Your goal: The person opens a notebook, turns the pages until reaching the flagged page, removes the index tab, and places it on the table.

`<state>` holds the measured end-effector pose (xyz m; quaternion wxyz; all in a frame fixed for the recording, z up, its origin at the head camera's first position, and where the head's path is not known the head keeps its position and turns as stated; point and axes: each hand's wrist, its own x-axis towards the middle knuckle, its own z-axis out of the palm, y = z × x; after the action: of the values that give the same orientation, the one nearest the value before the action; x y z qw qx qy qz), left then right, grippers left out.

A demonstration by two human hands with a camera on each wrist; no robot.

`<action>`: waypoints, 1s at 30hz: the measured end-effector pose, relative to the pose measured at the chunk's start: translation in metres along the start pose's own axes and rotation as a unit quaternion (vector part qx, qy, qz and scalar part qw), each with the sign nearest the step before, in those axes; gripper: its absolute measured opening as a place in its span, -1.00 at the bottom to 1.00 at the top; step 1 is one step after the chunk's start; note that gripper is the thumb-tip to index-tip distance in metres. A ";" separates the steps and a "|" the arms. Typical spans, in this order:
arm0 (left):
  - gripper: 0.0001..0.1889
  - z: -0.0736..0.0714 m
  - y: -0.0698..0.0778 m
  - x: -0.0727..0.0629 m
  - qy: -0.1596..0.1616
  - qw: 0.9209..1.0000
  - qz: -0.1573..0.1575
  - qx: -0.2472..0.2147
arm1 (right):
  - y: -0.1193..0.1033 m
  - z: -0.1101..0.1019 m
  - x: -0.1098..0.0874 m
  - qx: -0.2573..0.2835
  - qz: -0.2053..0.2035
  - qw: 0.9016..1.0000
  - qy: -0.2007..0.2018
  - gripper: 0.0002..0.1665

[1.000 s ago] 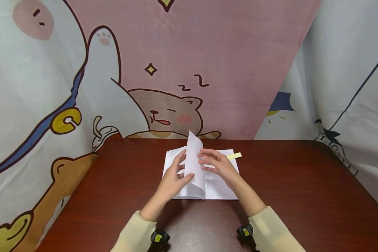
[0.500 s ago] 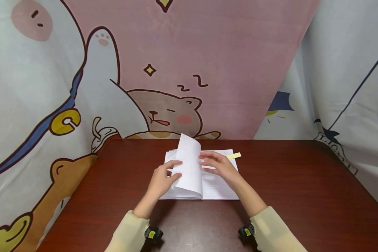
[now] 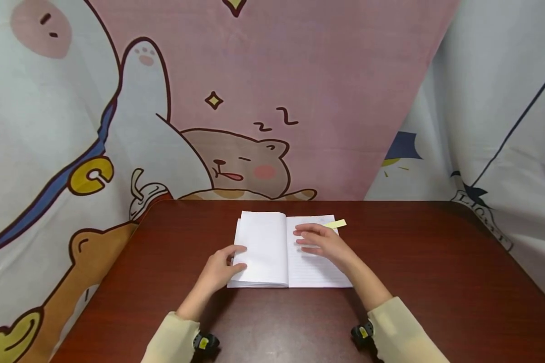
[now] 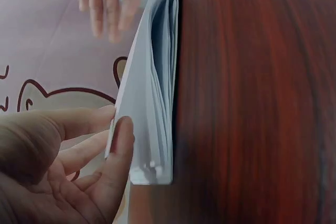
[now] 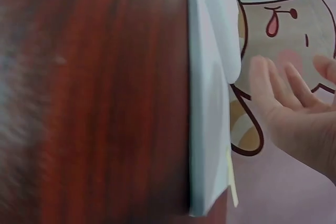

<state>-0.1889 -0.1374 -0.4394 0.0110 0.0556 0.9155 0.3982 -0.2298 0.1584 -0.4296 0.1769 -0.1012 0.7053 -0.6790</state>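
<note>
An open notebook (image 3: pixel 263 252) with white pages lies on the table, its left page blank and its right page (image 3: pixel 318 269) ruled. My left hand (image 3: pixel 219 267) is at the left edge of the left page, pinching the leaf between thumb and fingers; in the left wrist view the page edge (image 4: pixel 111 137) runs between them. Several leaves bow up loosely beneath it. Over the right page my right hand (image 3: pixel 324 244) hovers with its fingers spread and nothing in them. A pale yellow paper tab (image 3: pixel 338 224) sticks out past the right page near its top corner.
The notebook rests on a dark red-brown wooden table (image 3: pixel 418 262), close to its far edge. Behind stands a pink and white cloth (image 3: pixel 336 101) printed with cartoon animals. Black cameras (image 3: pixel 206 344) sit at both wrists below the cream sleeves (image 3: pixel 172 338).
My left hand has carried the raised leaf over to the left and down; it now lies nearly flat. My right hand has shifted slightly to the right, still above the right page.
</note>
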 end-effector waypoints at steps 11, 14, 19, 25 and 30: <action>-0.57 -0.004 0.006 -0.003 0.036 0.997 0.059 0.042 | 0.011 0.015 0.003 -0.038 0.041 0.994 -0.092 -0.39; -0.56 0.006 0.014 0.002 0.038 0.992 0.109 0.041 | 0.011 0.016 0.003 -0.040 0.041 0.994 -0.094 -0.39; -0.52 0.028 0.029 0.013 0.001 0.989 0.147 0.018 | 0.012 0.014 0.003 -0.044 0.035 0.994 -0.098 -0.40; -0.41 0.049 0.038 0.021 -0.054 0.986 0.158 0.024 | 0.010 0.008 0.003 -0.051 0.033 0.994 -0.091 -0.42; -0.36 0.054 0.038 0.022 -0.067 0.987 0.146 0.030 | 0.006 -0.008 0.005 -0.060 0.020 0.997 -0.033 -0.45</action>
<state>-0.2035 -0.0701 -0.4478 0.0126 0.2152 0.9062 0.3637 -0.2365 0.1642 -0.4363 0.2072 -0.1196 0.7403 -0.6282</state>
